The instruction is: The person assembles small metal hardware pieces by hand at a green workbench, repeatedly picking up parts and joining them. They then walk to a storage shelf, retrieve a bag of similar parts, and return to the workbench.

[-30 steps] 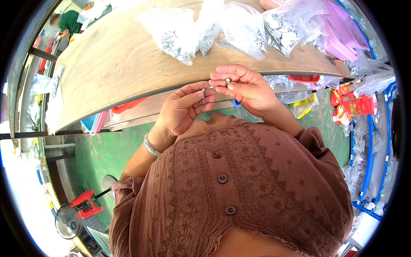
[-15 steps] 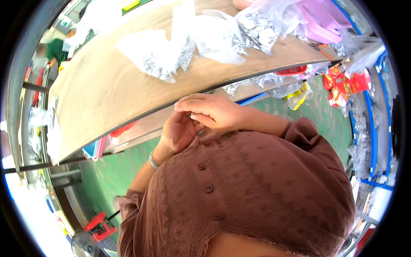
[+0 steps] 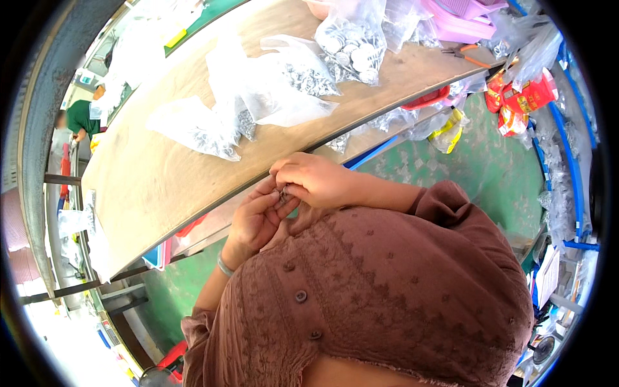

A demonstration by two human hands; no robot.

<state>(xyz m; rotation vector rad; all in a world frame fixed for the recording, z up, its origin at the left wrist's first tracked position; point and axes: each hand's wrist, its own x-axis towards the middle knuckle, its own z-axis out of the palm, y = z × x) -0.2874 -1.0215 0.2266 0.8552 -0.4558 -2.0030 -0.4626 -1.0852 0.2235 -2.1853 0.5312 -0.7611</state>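
My two hands meet just in front of the wooden table's near edge. A small dark metal piece [image 3: 282, 195] shows between their fingertips, too small to name further. My left hand [image 3: 253, 220], palm turned up, pinches it from below with thumb and fingers. From above, my right hand [image 3: 314, 180] has its bent fingers closed on the same piece and hides part of it. Beyond them on the tabletop lie clear plastic bags of small silvery metal parts; the nearest bag [image 3: 196, 132] is left of my hands, and another bag [image 3: 351, 48] holds round metal discs.
The wooden table [image 3: 148, 187] spans the view, with a lower shelf beneath it. Orange-handled pliers [image 3: 469, 55] and pink plastic baskets [image 3: 454, 22] sit at its far right. Blue-edged racks [image 3: 567, 142] stand to the right. A person in green [image 3: 82, 119] is at the far left.
My fingers have drawn together, and the small metal piece now shows between them. With the view shifted, the table and bags appear lower and further left.
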